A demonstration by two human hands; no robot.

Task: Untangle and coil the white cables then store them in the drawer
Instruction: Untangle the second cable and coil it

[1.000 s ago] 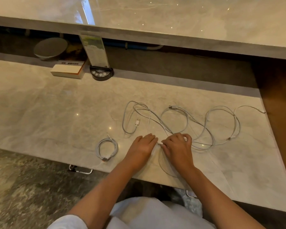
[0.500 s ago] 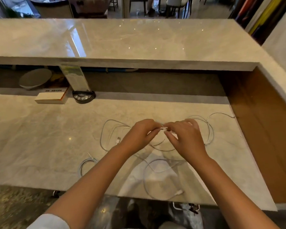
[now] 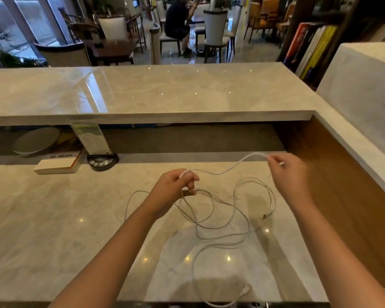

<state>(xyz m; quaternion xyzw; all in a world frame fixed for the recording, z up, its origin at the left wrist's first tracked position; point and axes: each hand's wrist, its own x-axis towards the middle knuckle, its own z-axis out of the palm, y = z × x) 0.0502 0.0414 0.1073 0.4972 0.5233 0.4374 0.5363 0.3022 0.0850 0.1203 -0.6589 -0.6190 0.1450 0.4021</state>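
1. Broadly, the pale polished marble counter (image 3: 53, 218) is carrying everything, running under a raised marble ledge (image 3: 142, 92) of the same stone.
2. Lying across the counter's middle are the loose tangled white cables (image 3: 222, 218), looping between both forearms, one plug reaching the counter's near edge.
3. Sitting at the counter's far left are a flat white box (image 3: 56, 166), a round black base (image 3: 101, 161) holding a leaflet, and a grey disc (image 3: 36, 141).
4. Above the counter, the left hand (image 3: 176, 185) is curling its fingers around a cable strand.
5. Further right, the right hand (image 3: 286, 172) is pinching the same strand's end, raising it off the counter.
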